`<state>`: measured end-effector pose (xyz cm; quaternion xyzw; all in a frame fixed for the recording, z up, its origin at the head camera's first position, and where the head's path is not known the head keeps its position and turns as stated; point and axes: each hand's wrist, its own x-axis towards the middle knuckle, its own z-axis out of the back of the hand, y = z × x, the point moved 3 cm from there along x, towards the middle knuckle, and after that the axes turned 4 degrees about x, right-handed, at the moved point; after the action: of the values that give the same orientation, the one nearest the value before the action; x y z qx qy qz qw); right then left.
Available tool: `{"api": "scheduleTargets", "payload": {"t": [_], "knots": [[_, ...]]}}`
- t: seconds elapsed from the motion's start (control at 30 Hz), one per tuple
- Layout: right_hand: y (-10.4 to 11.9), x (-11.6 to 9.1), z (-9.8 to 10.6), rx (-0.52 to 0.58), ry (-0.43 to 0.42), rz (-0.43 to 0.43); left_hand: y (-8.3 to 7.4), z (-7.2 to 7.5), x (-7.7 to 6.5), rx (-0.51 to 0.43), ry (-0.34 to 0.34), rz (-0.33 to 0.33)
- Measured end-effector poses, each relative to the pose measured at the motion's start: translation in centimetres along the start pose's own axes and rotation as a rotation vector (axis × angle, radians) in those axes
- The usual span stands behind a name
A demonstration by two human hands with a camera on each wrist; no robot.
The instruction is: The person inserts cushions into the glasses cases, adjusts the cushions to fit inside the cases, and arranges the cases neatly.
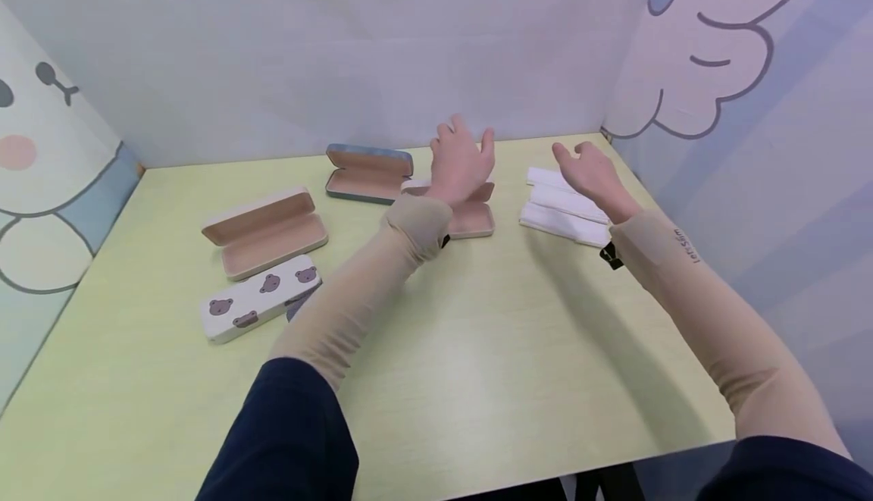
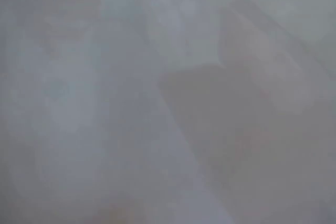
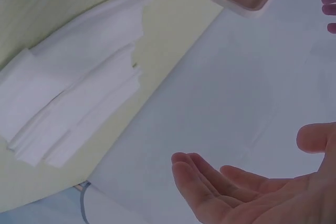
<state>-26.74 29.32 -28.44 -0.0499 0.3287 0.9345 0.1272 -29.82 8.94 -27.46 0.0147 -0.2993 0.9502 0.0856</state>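
Note:
My left hand point(image 1: 461, 161) is over an open eyeglass case point(image 1: 474, 220) with a pink lining, its fingers spread and pointing to the back wall. The hand and sleeve cover the left part of that case. To the right, my right hand point(image 1: 592, 173) hovers by several folded white cloths point(image 1: 562, 205) lying in a stack. In the right wrist view, the right hand's fingers point(image 3: 210, 187) are loosely bent with nothing in them, and the white cloths point(image 3: 79, 77) lie off to the side. The left wrist view is too hazy to read.
A blue-edged open case point(image 1: 368, 175) stands at the table's back. Further left are a larger open case point(image 1: 273, 239) and a closed white case with bear prints point(image 1: 262, 300). A dark patterned thing point(image 1: 300, 302) shows partly behind my left sleeve. Walls border the table.

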Motion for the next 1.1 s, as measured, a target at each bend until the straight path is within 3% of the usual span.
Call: {"api": "scheduleTargets", "payload": {"t": [0.3,0.47,0.83,1.1], "knots": [[-2.4,-0.6,1.9,0.013,-0.025,-0.031,-3.1,-2.5,0.3,-0.027,0.005,-0.084],[-4.1,-1.0,2.6,0.023,-0.045,-0.040,-4.4,-3.9,0.2,-0.025,0.024,-0.097],[-7.2,-1.4,3.1,-0.039,-0.023,-0.066,-4.7,-6.8,-0.2,-0.044,0.083,-0.095],[-8.9,-1.2,2.4,-0.091,-0.010,-0.088,-4.0,-9.1,-0.1,-0.016,0.144,-0.034]]}}
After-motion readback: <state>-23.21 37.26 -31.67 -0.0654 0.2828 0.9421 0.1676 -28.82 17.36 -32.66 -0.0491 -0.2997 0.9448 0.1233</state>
